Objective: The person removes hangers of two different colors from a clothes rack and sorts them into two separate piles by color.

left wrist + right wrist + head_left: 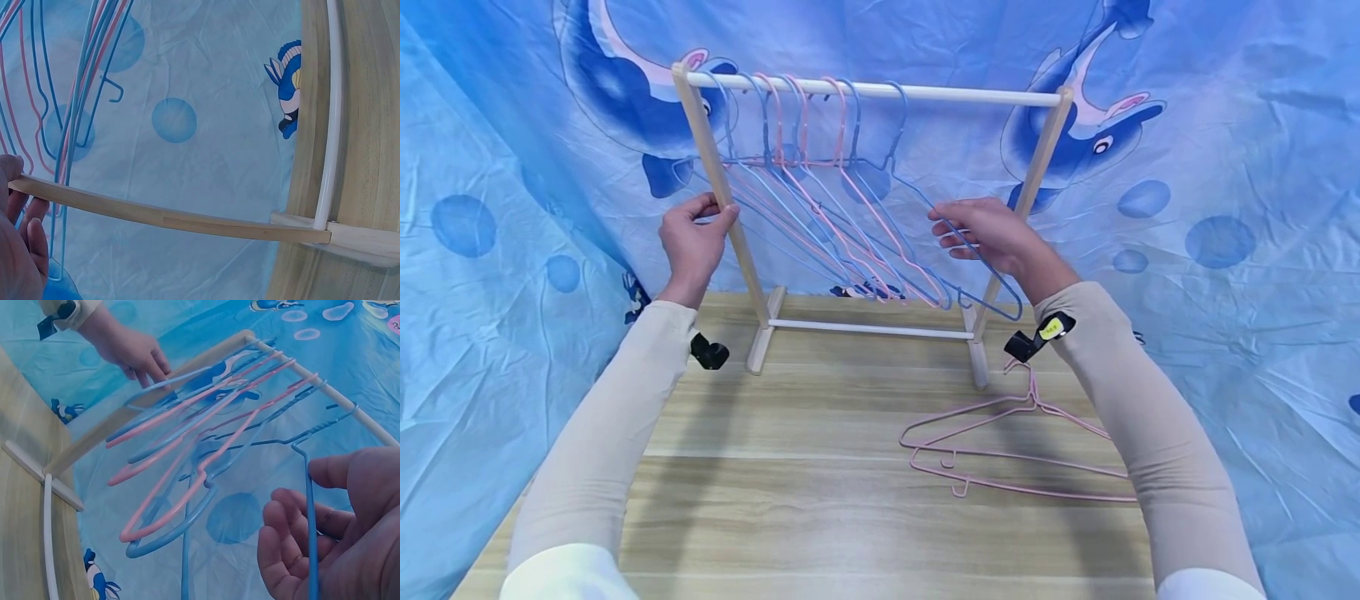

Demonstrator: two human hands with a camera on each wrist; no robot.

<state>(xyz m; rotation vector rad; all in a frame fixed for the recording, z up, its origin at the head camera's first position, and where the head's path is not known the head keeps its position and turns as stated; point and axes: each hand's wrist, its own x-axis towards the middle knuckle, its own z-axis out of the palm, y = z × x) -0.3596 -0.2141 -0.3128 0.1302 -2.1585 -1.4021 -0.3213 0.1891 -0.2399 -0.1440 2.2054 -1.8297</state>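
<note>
A wooden rack with a white top rail [970,96] stands ahead, several blue and pink wire hangers hanging from its left and middle. My left hand [688,242] pinches the rack's left post [747,258] between thumb and fingers, about midway up. On the other side, my right hand [992,233] is at the rightmost blue hanger [310,519], whose hook sits over the rail. The right wrist view shows the thumb against that hanger's wire and the other fingers curled behind it. A pink hanger [169,519] hangs to its left, overlapping a blue one.
Two pink hangers [1034,398] lie overlapping on the wood-patterned surface [790,483], below my right forearm. A white lower bar [872,328] joins the rack's feet. Behind and at both sides hangs a blue curtain [1225,150] printed with dolphins.
</note>
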